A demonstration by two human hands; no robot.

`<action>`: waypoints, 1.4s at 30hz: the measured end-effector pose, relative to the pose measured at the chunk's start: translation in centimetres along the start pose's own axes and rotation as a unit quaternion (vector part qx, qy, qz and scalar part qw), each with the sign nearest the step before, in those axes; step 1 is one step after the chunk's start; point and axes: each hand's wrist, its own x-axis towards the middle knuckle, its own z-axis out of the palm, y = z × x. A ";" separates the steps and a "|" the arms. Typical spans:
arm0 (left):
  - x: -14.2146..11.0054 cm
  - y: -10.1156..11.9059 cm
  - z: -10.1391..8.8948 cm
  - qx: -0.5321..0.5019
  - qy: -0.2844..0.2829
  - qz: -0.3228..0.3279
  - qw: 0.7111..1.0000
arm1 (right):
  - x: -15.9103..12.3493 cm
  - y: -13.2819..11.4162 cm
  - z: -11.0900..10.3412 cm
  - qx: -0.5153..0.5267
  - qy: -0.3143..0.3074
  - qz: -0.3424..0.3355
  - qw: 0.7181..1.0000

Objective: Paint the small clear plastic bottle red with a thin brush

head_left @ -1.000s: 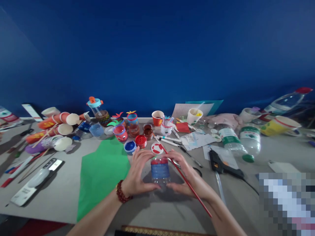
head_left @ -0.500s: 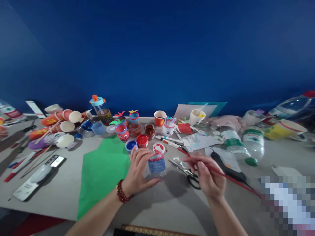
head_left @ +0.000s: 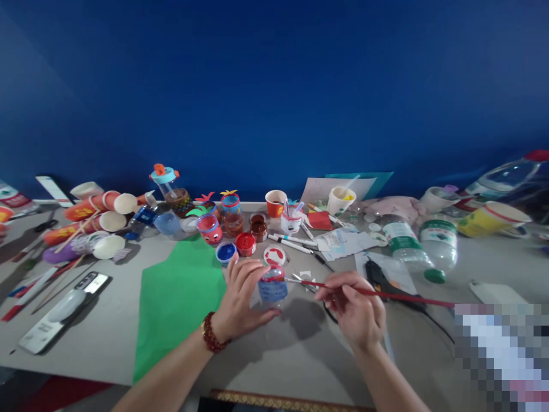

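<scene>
My left hand [head_left: 246,297] is closed around a small clear plastic piece [head_left: 273,290], which looks like part of a bottle, painted blue with red along its upper part. In my right hand [head_left: 358,309] is a long red paintbrush [head_left: 397,296], held between thumb and fingers. Its tip touches the red band of the piece, or lies right against it. Just behind stand an open jar of red paint [head_left: 245,245], a jar of blue paint [head_left: 226,253] and a jar of brown paint [head_left: 258,227]. A red-smeared white lid [head_left: 274,256] lies near the piece. Scissors [head_left: 302,282] are partly hidden by my right hand.
A green sheet [head_left: 171,309] and a phone [head_left: 64,312] lie to the left. To the right are a glue gun [head_left: 380,280], paper scraps [head_left: 343,246] and plastic bottles [head_left: 440,246]. Painted cups [head_left: 209,229] stand at the back, before a blue wall [head_left: 274,103].
My right hand has brought the brush down and left, from above the scissors to the red band of the plastic piece. My left hand keeps its hold; the view has shifted slightly.
</scene>
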 end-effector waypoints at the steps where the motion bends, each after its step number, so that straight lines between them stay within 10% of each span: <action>1: 0.0 0.0 0.0 -0.001 0.000 -0.001 1.000 | 0.0 0.0 0.1 -0.001 -0.005 0.002 1.000; 42: 0.0 0.1 -0.3 -0.018 0.007 -0.001 1.000 | 0.4 -0.1 0.3 0.034 0.058 0.011 0.998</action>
